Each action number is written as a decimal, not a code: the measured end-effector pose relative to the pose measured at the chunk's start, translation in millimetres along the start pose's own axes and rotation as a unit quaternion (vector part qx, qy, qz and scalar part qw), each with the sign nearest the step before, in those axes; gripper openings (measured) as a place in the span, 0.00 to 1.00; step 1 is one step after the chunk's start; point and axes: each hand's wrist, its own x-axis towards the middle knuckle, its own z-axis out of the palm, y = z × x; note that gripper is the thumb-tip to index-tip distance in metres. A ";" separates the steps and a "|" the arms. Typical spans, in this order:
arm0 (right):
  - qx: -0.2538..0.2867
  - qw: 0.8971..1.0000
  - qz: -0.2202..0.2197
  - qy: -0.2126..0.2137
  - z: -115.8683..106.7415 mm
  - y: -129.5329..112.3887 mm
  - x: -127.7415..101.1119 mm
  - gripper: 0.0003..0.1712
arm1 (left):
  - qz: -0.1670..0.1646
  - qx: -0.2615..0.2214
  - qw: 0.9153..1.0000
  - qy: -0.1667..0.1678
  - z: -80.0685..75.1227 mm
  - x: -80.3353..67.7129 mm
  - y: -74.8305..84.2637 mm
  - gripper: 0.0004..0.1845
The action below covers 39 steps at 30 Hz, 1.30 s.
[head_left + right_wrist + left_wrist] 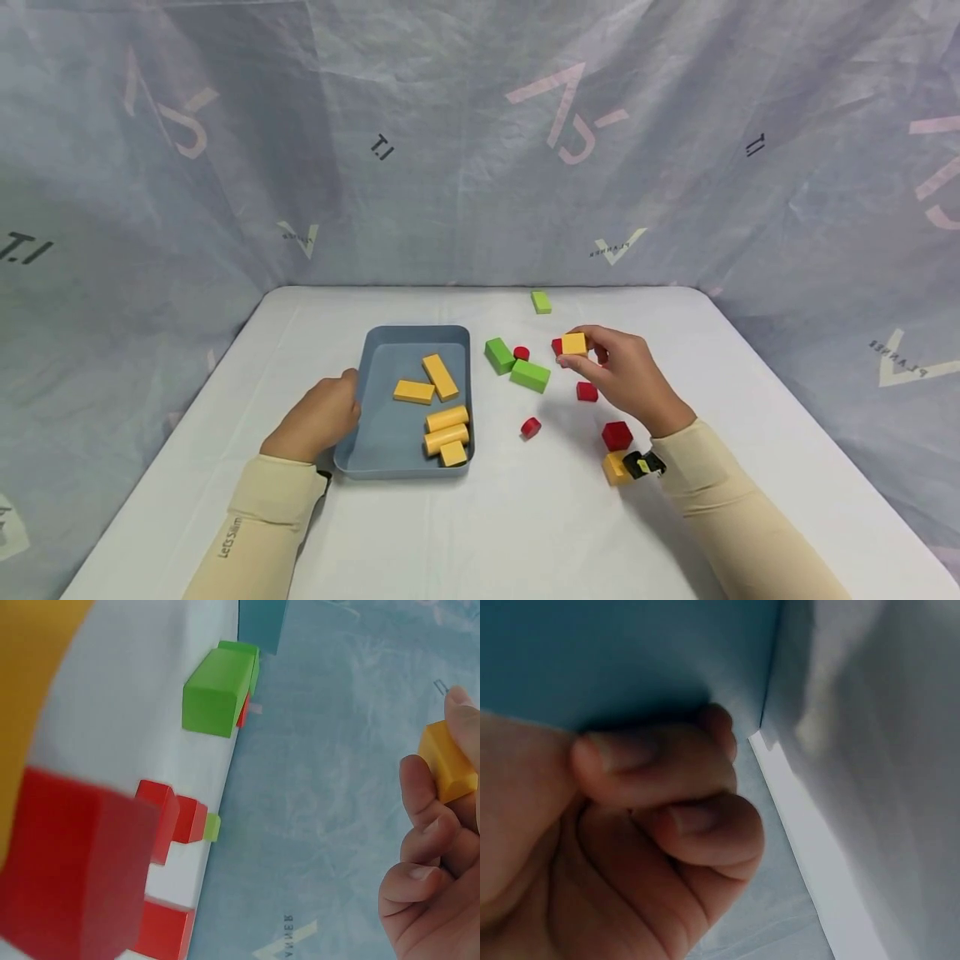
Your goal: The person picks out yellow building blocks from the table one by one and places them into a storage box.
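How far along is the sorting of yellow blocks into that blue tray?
Five yellow blocks already lie in the blue tray, which the left hand holds by its rim. The right hand pinches a yellow cube above the table. One yellow block remains by the right wrist.

Recording booth: logo-printed backdrop sheet (480,142), white table (480,517)

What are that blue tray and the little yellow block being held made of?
The blue tray looks like moulded plastic: thin walls, rounded corners, even matte colour. The yellow block, pinched in the right hand, seems to be painted wood, with crisp edges and an opaque satin coat, though it could be plastic.
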 end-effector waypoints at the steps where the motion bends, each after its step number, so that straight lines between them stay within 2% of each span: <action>1: 0.001 1.000 0.002 -0.004 0.5 -1.0 0.7 0.24 | 0.000 -0.001 1.000 0.000 0.1 -0.1 0.1 0.21; 10: 0.000 1.000 -0.008 -0.009 -0.2 -5.2 3.9 0.24 | 0.001 -0.004 1.000 0.000 -0.2 -0.8 -1.1 0.23; 20: 0.043 0.999 -0.020 -0.019 2.3 -12.5 9.1 0.24 | -0.001 -0.005 1.000 -0.003 -0.2 -0.9 -2.5 0.24; 31: 0.051 0.998 -0.034 -0.002 -0.9 -16.3 14.1 0.24 | 0.011 0.000 1.000 0.004 0.1 0.7 -1.4 0.23; 39: 0.069 0.996 -0.059 0.002 0.5 -24.6 22.0 0.21 | 0.004 -0.007 1.000 0.001 -0.7 0.9 -2.0 0.22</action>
